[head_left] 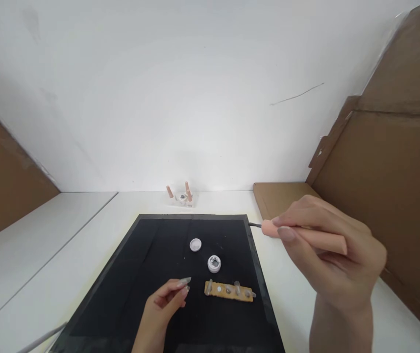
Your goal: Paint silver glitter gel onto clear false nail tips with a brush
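My right hand (336,255), raised at the right, grips the peach-coloured handle of a nail polish brush (322,239). Its dark bristles point left, near the far right corner of the black mat. Over the mat's front part, my left hand (167,301) has thumb and index finger pinched together; greyish tips show there, and whether a small thing is between them I cannot make out. Just right of it lies a tan strip (222,290) with several nail tips on it. Behind the strip stands an open white jar (214,264) with silvery content, and a round white lid (195,244) lies nearby.
The black mat (121,274) covers the middle of a white table (88,230). At the back, by the white wall, stands a clear holder (181,203) with several peach-capped bottles. Flat cardboard (283,196) lies back right, and cardboard panels (397,196) rise on both sides.
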`<move>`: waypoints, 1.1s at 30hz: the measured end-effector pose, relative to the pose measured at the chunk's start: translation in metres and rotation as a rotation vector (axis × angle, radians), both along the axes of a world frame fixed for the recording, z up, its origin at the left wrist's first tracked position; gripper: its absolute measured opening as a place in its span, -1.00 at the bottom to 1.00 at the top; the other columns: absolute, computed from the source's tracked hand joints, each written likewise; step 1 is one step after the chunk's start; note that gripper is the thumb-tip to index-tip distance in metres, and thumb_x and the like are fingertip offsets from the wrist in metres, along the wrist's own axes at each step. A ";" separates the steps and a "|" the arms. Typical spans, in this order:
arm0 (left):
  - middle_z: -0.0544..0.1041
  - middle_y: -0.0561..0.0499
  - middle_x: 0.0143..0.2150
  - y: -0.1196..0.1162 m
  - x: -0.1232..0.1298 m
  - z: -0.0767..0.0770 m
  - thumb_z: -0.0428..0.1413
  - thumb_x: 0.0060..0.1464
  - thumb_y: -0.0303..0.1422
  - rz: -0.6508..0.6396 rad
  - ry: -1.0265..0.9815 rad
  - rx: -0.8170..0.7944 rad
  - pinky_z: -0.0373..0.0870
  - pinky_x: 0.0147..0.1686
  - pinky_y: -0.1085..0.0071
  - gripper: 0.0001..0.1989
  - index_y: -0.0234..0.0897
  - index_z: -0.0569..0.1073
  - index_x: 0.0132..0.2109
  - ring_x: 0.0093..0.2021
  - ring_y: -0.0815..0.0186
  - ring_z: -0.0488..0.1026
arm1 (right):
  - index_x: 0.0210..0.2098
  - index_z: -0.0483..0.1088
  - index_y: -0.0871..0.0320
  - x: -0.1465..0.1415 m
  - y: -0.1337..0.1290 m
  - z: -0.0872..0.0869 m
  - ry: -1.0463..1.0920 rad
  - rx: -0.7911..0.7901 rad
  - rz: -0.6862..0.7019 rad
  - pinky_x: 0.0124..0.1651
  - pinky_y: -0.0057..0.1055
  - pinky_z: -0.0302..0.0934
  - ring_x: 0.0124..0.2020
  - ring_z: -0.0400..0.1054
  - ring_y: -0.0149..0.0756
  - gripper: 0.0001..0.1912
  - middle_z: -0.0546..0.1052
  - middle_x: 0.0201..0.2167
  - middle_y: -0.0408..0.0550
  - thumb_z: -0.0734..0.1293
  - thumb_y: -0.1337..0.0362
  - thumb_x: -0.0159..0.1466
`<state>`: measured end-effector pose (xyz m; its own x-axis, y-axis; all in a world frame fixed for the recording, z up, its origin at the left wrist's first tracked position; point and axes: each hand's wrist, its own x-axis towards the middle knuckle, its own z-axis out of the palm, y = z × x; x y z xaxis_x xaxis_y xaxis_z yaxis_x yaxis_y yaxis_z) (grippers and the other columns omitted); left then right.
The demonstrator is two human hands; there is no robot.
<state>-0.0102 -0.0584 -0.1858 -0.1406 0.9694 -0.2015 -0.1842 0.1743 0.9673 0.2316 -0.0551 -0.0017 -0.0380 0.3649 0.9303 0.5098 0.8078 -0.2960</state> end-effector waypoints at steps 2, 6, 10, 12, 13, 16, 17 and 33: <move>0.58 0.05 -0.40 -0.006 0.006 -0.013 0.45 -0.33 -0.17 0.012 0.010 0.031 0.38 -0.45 0.49 -0.75 -0.18 0.65 -0.47 -0.47 0.35 0.41 | -0.44 0.40 0.07 0.000 0.001 0.000 0.003 -0.007 -0.001 -0.60 -0.37 0.15 -0.61 0.29 -0.38 -0.78 0.46 -0.61 -0.20 0.34 0.54 0.16; 0.56 0.00 -0.42 -0.012 0.011 -0.027 0.38 -0.17 -0.14 -0.095 0.106 0.127 0.43 -0.39 0.49 -0.76 -0.21 0.65 -0.44 -0.41 0.29 0.47 | -0.47 0.38 0.07 0.000 0.002 0.001 0.004 0.007 -0.001 -0.60 -0.36 0.15 -0.59 0.31 -0.36 -0.77 0.45 -0.62 -0.21 0.34 0.55 0.15; 0.56 -0.05 -0.41 -0.017 0.015 -0.038 0.29 -0.02 -0.14 -0.208 0.245 0.234 0.47 -0.37 0.48 -0.75 -0.25 0.66 -0.39 -0.38 0.26 0.52 | -0.45 0.41 0.10 0.001 0.003 0.000 0.015 0.022 0.005 -0.62 -0.37 0.12 -0.60 0.29 -0.39 -0.77 0.45 -0.61 -0.22 0.34 0.57 0.14; 0.57 -0.05 -0.42 -0.022 0.020 -0.044 0.25 0.03 -0.16 -0.208 0.302 0.262 0.47 -0.39 0.50 -0.76 -0.25 0.66 -0.36 -0.40 0.27 0.53 | -0.45 0.42 0.11 0.001 0.003 -0.001 0.026 0.013 0.018 -0.62 -0.38 0.10 -0.60 0.27 -0.41 -0.77 0.45 -0.60 -0.21 0.34 0.58 0.14; 0.56 -0.05 -0.43 -0.023 0.023 -0.047 0.24 0.05 -0.17 -0.207 0.328 0.270 0.47 -0.40 0.50 -0.76 -0.26 0.65 -0.35 -0.41 0.27 0.53 | -0.45 0.42 0.12 0.002 0.003 -0.001 0.026 0.012 0.027 -0.62 -0.38 0.10 -0.60 0.26 -0.41 -0.76 0.45 -0.60 -0.21 0.33 0.59 0.13; 0.54 -0.02 -0.47 -0.027 0.032 -0.053 0.20 0.09 -0.18 -0.211 0.398 0.295 0.45 -0.44 0.51 -0.75 -0.27 0.63 -0.37 -0.46 0.30 0.50 | -0.44 0.43 0.12 0.003 0.004 -0.002 0.018 0.035 0.053 -0.62 -0.37 0.09 -0.60 0.28 -0.40 -0.75 0.45 -0.60 -0.21 0.33 0.62 0.13; 0.53 -0.01 -0.48 -0.027 0.035 -0.053 0.19 0.10 -0.18 -0.207 0.420 0.309 0.44 -0.46 0.52 -0.74 -0.27 0.62 -0.38 -0.48 0.31 0.49 | -0.44 0.43 0.13 0.004 0.005 -0.002 0.014 0.047 0.057 -0.62 -0.37 0.09 -0.59 0.29 -0.39 -0.74 0.46 -0.59 -0.20 0.33 0.63 0.13; 0.14 0.15 -0.64 -0.031 0.076 -0.061 0.01 0.17 0.03 0.049 0.798 0.301 0.13 -0.57 0.49 -0.47 -0.26 0.65 -0.44 -0.63 0.40 0.17 | -0.42 0.44 0.17 0.008 0.007 -0.004 0.005 0.064 0.075 -0.61 -0.37 0.11 -0.56 0.33 -0.40 -0.75 0.49 -0.56 -0.19 0.35 0.64 0.11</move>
<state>0.0656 -0.0891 -0.2467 -0.1737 0.9548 0.2410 0.5718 -0.1015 0.8141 0.2397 -0.0479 -0.0062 -0.0584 0.3012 0.9518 0.4463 0.8607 -0.2450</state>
